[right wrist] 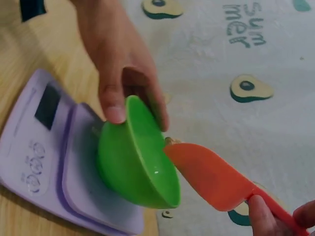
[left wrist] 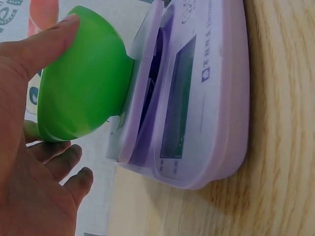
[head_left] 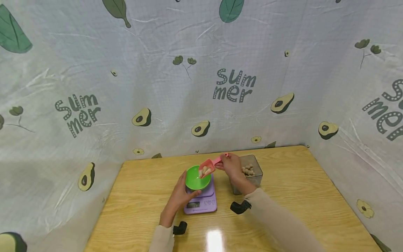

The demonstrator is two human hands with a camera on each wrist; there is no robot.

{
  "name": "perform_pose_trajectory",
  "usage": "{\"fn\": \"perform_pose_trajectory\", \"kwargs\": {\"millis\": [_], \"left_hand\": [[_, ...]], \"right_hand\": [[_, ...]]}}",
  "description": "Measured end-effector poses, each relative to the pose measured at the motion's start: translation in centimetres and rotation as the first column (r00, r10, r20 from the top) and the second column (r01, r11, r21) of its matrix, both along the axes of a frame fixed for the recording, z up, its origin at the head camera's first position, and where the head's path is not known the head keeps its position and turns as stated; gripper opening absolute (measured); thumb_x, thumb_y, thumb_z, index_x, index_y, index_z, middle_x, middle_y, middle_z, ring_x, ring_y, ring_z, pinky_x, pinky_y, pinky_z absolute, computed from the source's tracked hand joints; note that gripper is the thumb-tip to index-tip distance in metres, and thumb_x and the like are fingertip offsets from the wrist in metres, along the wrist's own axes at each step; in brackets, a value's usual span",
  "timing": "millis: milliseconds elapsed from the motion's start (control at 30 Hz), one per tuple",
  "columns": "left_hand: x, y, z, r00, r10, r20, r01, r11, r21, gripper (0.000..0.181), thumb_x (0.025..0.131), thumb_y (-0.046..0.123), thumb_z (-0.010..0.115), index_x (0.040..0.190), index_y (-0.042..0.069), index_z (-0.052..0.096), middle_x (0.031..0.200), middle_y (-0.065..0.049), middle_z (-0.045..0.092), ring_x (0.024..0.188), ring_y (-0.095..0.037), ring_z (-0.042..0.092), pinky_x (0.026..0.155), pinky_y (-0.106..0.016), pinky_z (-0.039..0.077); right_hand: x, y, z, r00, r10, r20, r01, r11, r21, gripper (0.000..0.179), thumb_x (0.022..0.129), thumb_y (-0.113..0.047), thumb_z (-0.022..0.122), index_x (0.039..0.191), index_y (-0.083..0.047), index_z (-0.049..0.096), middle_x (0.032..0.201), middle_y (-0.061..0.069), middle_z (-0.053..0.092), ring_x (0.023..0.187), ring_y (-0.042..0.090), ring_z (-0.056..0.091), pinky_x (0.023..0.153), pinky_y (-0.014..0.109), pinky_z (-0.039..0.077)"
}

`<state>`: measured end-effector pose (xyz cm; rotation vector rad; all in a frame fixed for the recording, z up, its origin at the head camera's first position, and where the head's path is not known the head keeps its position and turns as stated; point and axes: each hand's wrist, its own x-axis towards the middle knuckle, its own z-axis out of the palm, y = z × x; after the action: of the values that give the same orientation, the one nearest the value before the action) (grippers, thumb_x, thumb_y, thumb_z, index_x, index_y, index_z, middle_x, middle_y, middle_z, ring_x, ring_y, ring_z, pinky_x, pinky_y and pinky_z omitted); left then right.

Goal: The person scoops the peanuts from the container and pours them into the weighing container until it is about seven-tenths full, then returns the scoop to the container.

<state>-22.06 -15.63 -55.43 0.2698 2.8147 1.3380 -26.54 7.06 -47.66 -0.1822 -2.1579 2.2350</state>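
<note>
A green bowl [head_left: 190, 182] sits on the platform of a lilac kitchen scale [head_left: 206, 209]. My left hand [head_left: 180, 195] holds the bowl by its rim, thumb on the near side and fingers round the left side. Above the bowl's right edge, my right hand [head_left: 232, 166] grips the handle of a pink-red scoop [right wrist: 211, 177], which tilts towards the bowl. Several pale tan pieces, probably peanuts in their shells [head_left: 205, 170], lie in the scoop. From the right wrist view, one piece shows at the scoop's lip; most of the bowl's inside is hidden.
A grey see-through container [head_left: 256, 180] with more tan pieces [head_left: 248, 170] stands right of the scale, partly behind my right forearm. All stand on a wooden table [head_left: 299, 189]. A printed sheet [head_left: 170, 105] hangs behind and at both sides.
</note>
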Motion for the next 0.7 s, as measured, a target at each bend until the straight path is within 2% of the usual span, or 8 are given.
{"fn": "perform_pose_trajectory", "kwargs": {"millis": [100,233,300,367,433,567,633,700], "left_hand": [[-0.1,0.1,-0.1,1.0,0.008,-0.013,-0.008,1.0,-0.002,0.11,0.077,0.04,0.083,0.157,0.002,0.017,0.16,-0.023,0.025,0.145,-0.045,0.03,0.115,-0.059,0.029],[-0.1,0.1,-0.3,0.999,0.007,-0.034,-0.007,1.0,0.007,0.11,0.077,0.041,0.083,0.156,0.001,0.017,0.159,-0.024,0.025,0.145,-0.045,0.03,0.115,-0.059,0.03],[0.0,0.1,-0.3,0.999,0.006,-0.037,-0.005,1.0,0.019,0.11,0.077,0.041,0.082,0.156,0.001,0.017,0.16,-0.024,0.025,0.145,-0.044,0.03,0.115,-0.058,0.029],[0.1,0.1,-0.3,0.999,0.006,-0.038,-0.005,1.0,0.028,0.11,0.078,0.042,0.082,0.156,0.0,0.017,0.16,-0.024,0.023,0.145,-0.044,0.029,0.115,-0.059,0.029],[0.2,0.0,-0.2,0.999,0.013,-0.038,-0.012,1.0,0.021,0.112,0.078,0.042,0.082,0.157,0.001,0.015,0.161,-0.023,0.02,0.146,-0.044,0.027,0.115,-0.059,0.029],[0.4,0.0,0.0,0.998,0.025,-0.053,-0.025,1.0,0.003,0.117,0.076,0.043,0.083,0.158,0.004,0.009,0.165,-0.019,0.009,0.148,-0.044,0.022,0.115,-0.058,0.029],[0.6,0.2,0.4,0.996,0.023,-0.081,-0.022,1.0,0.014,0.118,0.076,0.044,0.083,0.159,0.009,0.007,0.166,-0.015,0.006,0.149,-0.043,0.02,0.115,-0.058,0.029],[0.8,0.5,1.0,0.993,0.017,-0.117,-0.013,0.999,0.035,0.117,0.076,0.043,0.083,0.16,0.014,0.006,0.167,-0.012,0.005,0.15,-0.041,0.019,0.116,-0.058,0.028]], "right_hand": [[0.4,-0.9,-0.6,0.976,0.09,-0.197,-0.051,0.98,0.193,0.025,0.103,-0.015,0.051,0.106,0.007,0.064,0.087,0.021,0.073,0.075,0.022,0.074,0.069,0.031,0.06],[1.2,-1.6,-1.3,0.843,0.265,-0.468,-0.003,0.873,0.488,0.02,0.102,-0.019,0.054,0.104,-0.003,0.066,0.083,0.011,0.074,0.071,0.016,0.072,0.064,0.025,0.058],[1.6,-1.7,-1.4,0.773,0.31,-0.554,0.066,0.829,0.556,0.018,0.101,-0.019,0.055,0.104,-0.005,0.066,0.082,0.007,0.074,0.069,0.014,0.07,0.061,0.023,0.055],[1.8,-1.6,-1.2,0.745,0.306,-0.593,0.112,0.818,0.564,0.018,0.101,-0.02,0.055,0.105,-0.006,0.067,0.082,0.006,0.074,0.07,0.013,0.07,0.062,0.023,0.054],[2.0,-1.2,-1.0,0.775,0.255,-0.579,0.095,0.858,0.505,0.021,0.102,-0.021,0.054,0.106,-0.004,0.066,0.085,0.008,0.074,0.074,0.015,0.071,0.065,0.025,0.056],[1.8,0.4,-0.3,0.9,0.064,-0.432,0.021,0.982,0.188,0.024,0.103,-0.017,0.052,0.105,0.004,0.064,0.091,0.019,0.073,0.079,0.015,0.074,0.073,0.029,0.06],[1.8,1.6,0.1,0.951,-0.022,-0.308,0.026,1.0,0.008,0.025,0.103,-0.015,0.05,0.106,0.007,0.061,0.09,0.019,0.072,0.077,0.013,0.074,0.075,0.029,0.06],[1.9,3.0,0.4,0.979,-0.071,-0.192,0.046,0.99,-0.132,0.025,0.105,-0.014,0.046,0.108,0.008,0.058,0.087,0.014,0.071,0.076,0.01,0.073,0.076,0.028,0.06]]}}
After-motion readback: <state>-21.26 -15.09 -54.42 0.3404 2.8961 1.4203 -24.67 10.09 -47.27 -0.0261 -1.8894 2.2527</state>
